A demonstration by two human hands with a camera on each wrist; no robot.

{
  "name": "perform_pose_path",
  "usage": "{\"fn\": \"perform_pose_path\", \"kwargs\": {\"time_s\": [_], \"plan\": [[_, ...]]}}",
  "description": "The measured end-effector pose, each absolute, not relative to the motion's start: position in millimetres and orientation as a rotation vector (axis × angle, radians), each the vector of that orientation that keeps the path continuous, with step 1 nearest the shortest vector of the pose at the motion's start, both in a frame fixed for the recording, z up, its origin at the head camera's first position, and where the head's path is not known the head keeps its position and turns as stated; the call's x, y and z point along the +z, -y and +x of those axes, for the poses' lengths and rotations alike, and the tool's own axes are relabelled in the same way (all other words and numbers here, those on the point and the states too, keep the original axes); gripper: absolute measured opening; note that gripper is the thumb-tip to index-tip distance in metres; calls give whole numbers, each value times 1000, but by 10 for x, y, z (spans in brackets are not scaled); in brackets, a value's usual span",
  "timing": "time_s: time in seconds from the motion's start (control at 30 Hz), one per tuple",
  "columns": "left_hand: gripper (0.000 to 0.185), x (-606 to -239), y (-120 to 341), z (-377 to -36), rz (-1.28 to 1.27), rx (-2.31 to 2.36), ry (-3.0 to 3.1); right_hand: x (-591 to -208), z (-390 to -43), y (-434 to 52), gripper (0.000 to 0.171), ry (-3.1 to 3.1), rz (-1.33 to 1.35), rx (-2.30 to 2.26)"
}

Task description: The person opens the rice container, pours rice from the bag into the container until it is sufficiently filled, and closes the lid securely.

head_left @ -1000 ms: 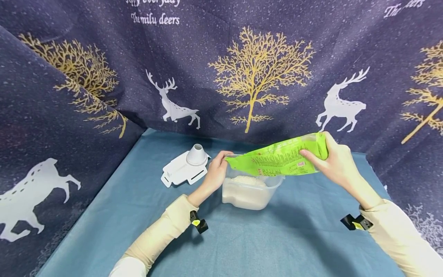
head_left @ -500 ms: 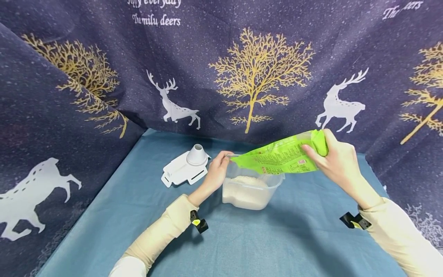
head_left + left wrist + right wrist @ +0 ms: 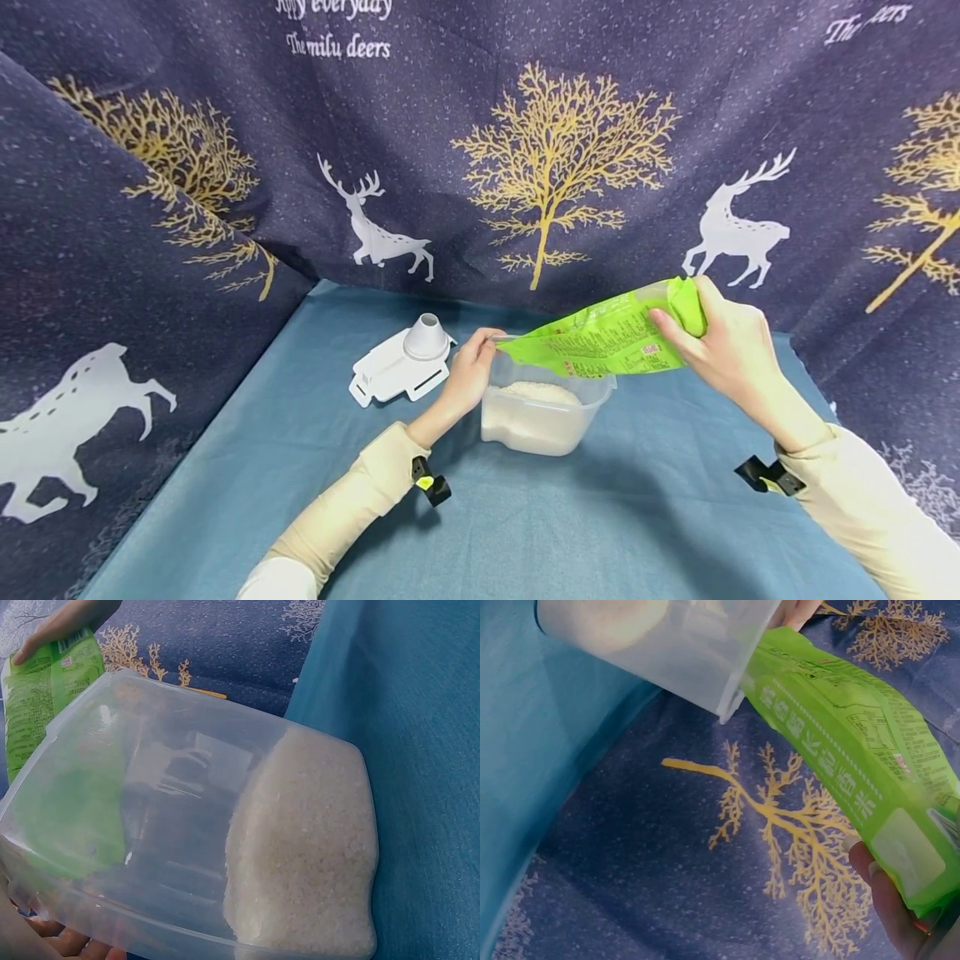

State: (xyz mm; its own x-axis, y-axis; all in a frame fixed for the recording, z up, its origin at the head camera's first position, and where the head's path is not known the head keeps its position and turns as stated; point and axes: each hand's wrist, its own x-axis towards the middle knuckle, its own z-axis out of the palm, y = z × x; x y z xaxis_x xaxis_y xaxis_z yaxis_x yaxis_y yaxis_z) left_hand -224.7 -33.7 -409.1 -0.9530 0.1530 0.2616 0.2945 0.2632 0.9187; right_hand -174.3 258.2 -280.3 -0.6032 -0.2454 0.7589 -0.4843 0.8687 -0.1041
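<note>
While right hand [image 3: 731,350] grips it, the bag [image 3: 603,340] slopes toward left hand [image 3: 470,369].

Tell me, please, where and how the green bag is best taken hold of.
I'd probably grip the green bag by its raised end, from the right, thumb on the near face, as the right hand does: it slopes down toward the clear container, so leave its lower end free.

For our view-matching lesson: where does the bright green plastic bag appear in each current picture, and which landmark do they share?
Head: bright green plastic bag right of centre, slanting down leftward.
Left wrist: along the left side, partly seen through the translucent plastic container.
Right wrist: from upper centre to lower right.
Shared landmark: that container, in all three.
</note>
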Motion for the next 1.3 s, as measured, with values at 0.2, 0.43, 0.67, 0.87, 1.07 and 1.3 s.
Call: {"fn": "perform_pose_path", "kwargs": {"time_s": [0.2, 0.43, 0.67, 0.87, 1.07, 1.3], "plan": [[30, -4079, 336, -2249, -426, -1793, 2388, -2718, -1706, -2518, 40, 2273, 471, 401], [29, -4078, 334, -2245, -407, -1794, 2379, -2644, -1650, -2437, 32, 2327, 440, 388], [29, -4081, 330, -2257, -430, -1788, 2376, -2613, -1636, -2389, 32, 2311, 551, 245], [29, -4081, 325, -2254, -428, -1771, 2386, -2589, -1629, -2355, 59, 2267, 620, 181], [28, -4089, 328, -2254, -418, -1769, 2384, -2564, -1620, -2357, 67, 2219, 676, 122], [28, -4095, 325, -2257, -413, -1778, 2383, -2368, -1559, -2476, 81, 2472, 647, 105]]}}
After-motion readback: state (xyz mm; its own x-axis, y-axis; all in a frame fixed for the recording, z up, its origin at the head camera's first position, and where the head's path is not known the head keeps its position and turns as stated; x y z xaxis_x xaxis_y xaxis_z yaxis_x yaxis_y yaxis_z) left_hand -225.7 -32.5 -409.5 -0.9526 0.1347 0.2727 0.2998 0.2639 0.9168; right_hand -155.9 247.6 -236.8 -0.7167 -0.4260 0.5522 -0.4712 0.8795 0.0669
